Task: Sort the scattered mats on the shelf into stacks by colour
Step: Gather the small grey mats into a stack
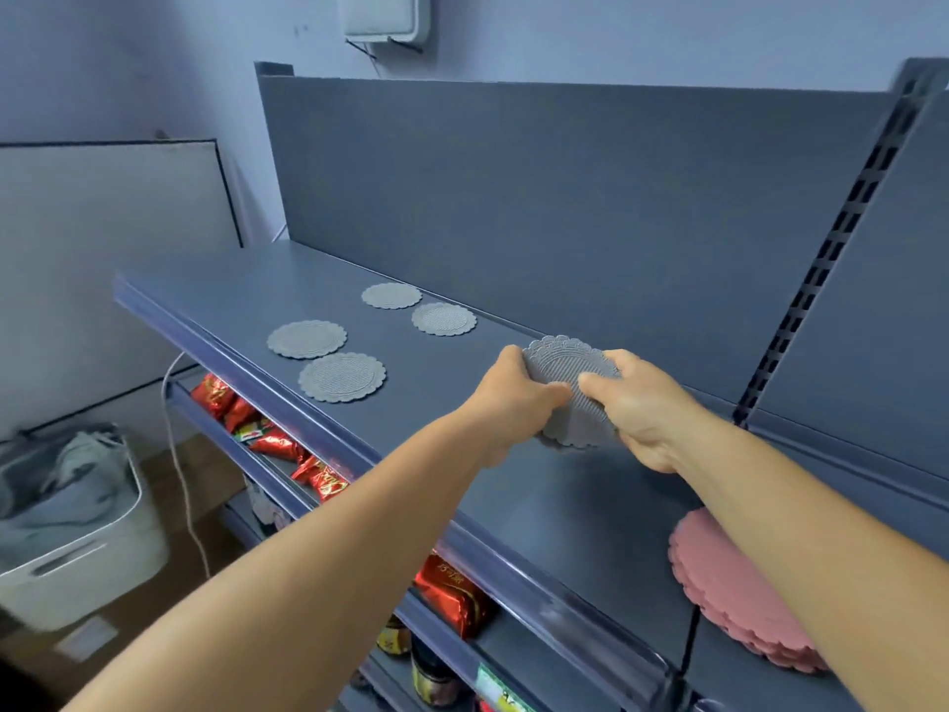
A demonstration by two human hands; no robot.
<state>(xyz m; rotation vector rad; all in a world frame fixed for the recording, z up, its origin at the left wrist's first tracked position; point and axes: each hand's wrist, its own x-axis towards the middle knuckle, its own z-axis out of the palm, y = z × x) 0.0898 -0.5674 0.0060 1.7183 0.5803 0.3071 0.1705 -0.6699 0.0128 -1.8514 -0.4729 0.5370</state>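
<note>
Both hands hold a bundle of grey scalloped mats (562, 370) tilted just above the grey shelf (447, 429). My left hand (513, 398) grips its left edge and my right hand (637, 403) grips its right edge. Several single grey mats lie flat further left on the shelf: one (306, 339), one (342, 377), one (391, 296) and one (443, 319). A stack of pink scalloped mats (729, 593) sits at the near right of the shelf, partly hidden by my right forearm.
The shelf's back panel (565, 197) rises close behind my hands. Red snack packets (318, 475) and jars fill the lower shelf. A white bin (77, 526) with cloth stands on the floor at the left, beside a white cable.
</note>
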